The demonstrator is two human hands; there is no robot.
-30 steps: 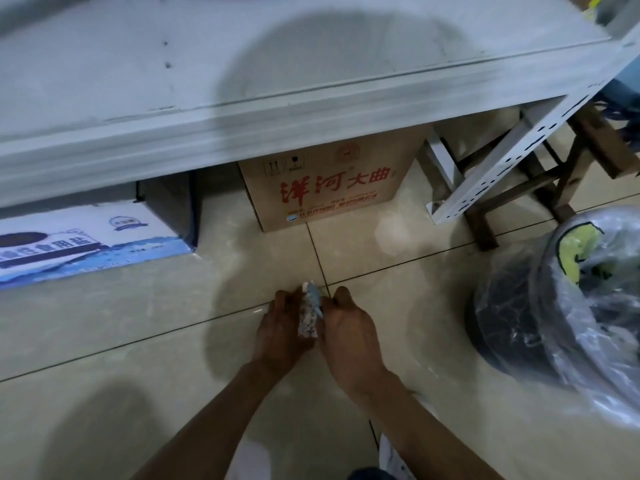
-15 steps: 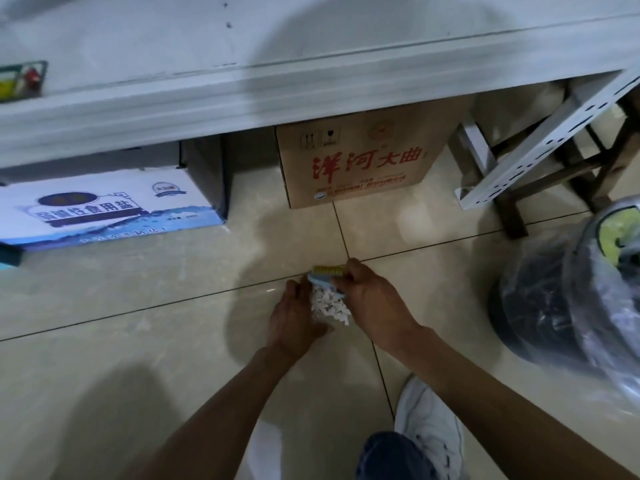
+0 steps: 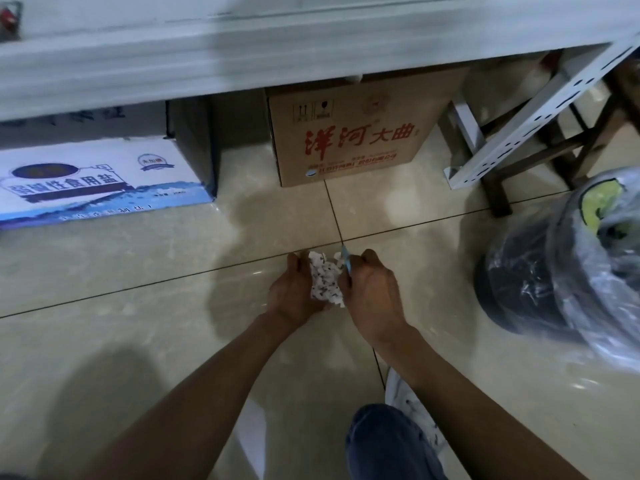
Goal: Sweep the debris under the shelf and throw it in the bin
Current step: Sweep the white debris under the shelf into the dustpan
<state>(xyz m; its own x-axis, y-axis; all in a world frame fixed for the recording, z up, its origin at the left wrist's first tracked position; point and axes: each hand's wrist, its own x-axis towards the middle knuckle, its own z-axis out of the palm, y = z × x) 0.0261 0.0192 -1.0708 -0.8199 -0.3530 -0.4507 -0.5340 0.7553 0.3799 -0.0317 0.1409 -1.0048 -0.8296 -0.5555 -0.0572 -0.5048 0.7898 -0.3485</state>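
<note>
A clump of white paper scraps with dark specks (image 3: 323,280) sits between my two hands, just above the tiled floor. My left hand (image 3: 294,292) cups the pile from the left. My right hand (image 3: 372,289) presses it from the right and also pinches a thin blue strip (image 3: 346,259). The grey shelf (image 3: 242,53) runs across the top of the view. The black bin with a clear plastic liner (image 3: 568,268) stands at the right, about an arm's width from my hands.
Under the shelf stand a brown carton with red characters (image 3: 349,136) and a blue-and-white box (image 3: 97,178). A perforated shelf leg (image 3: 540,112) and a dark wooden stool leg (image 3: 498,192) are at the right. My knee and white shoe (image 3: 412,407) are below.
Both hands have closed in around the scraps, gathering them into a tighter clump that is lifted a little. The view has shifted slightly; the bin shows more at the right.
</note>
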